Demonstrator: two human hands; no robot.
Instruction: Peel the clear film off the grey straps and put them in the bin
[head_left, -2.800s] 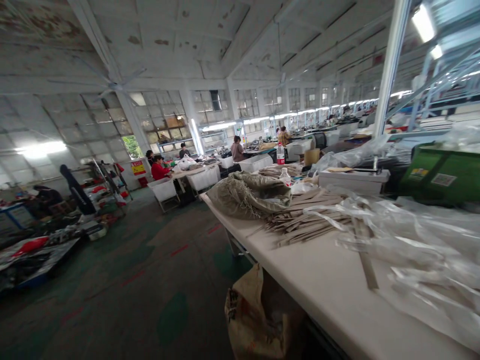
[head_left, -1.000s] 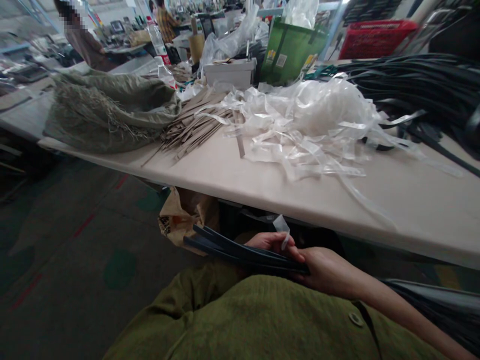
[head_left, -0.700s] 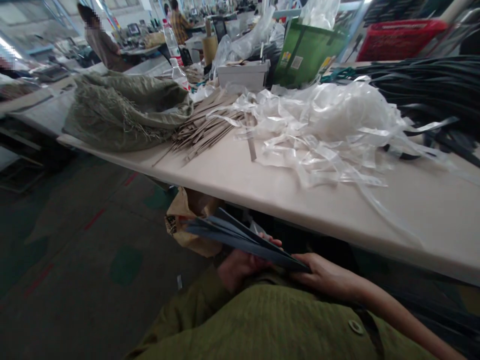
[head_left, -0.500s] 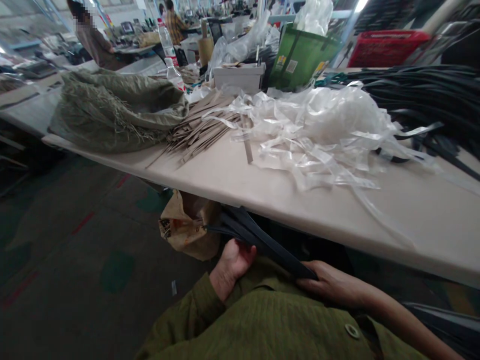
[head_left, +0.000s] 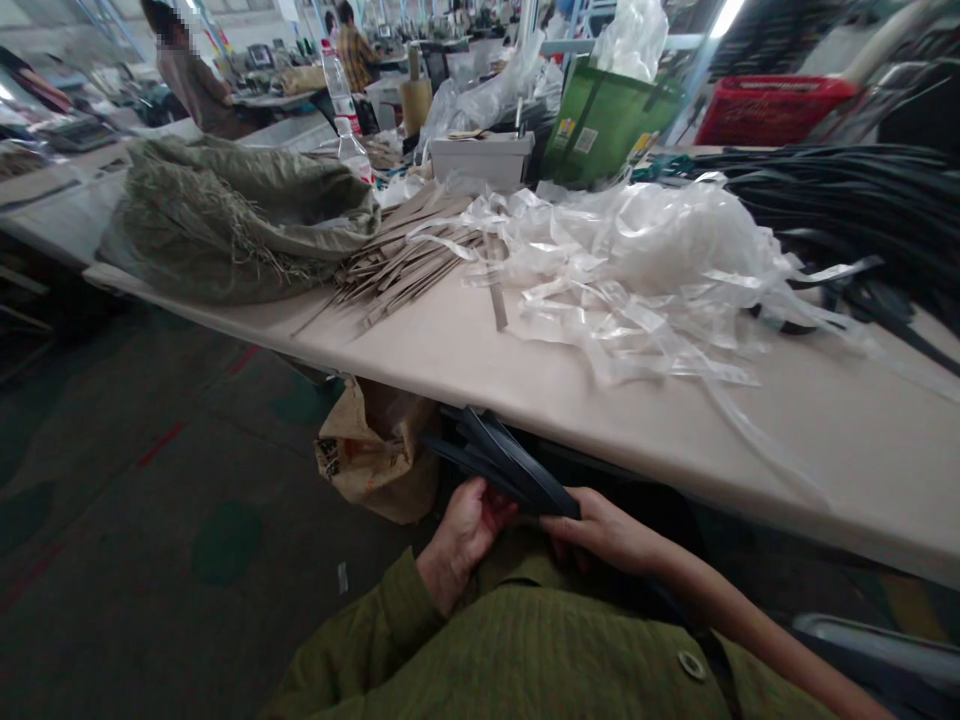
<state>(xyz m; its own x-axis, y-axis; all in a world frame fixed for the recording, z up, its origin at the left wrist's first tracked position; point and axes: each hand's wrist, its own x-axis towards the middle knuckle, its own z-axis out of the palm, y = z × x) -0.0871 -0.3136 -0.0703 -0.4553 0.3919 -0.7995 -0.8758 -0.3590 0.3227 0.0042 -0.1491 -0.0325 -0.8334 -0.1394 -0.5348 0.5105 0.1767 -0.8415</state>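
Below the table edge, my left hand [head_left: 465,535] and my right hand [head_left: 604,530] both grip a bundle of dark flat strips [head_left: 499,462]. The strips fan out up and to the left, toward the underside of the table [head_left: 465,350]. My left hand closes on the bundle from the left, fingers curled under it. My right hand pinches its near end from the right. My green sleeves fill the bottom of the view.
On the table lie a heap of clear plastic strips [head_left: 637,260], a fan of brown card strips [head_left: 405,255], a grey-green woven sack [head_left: 225,215] and black strips [head_left: 847,195]. A green bag [head_left: 604,125], a white box [head_left: 480,158] and bottles stand behind. A brown sack [head_left: 371,455] sits below. People work far off.
The view swung from the hall down to my lap. My hands raised the far ends of the dark strips toward the table, and my right hand slid up along the bundle.
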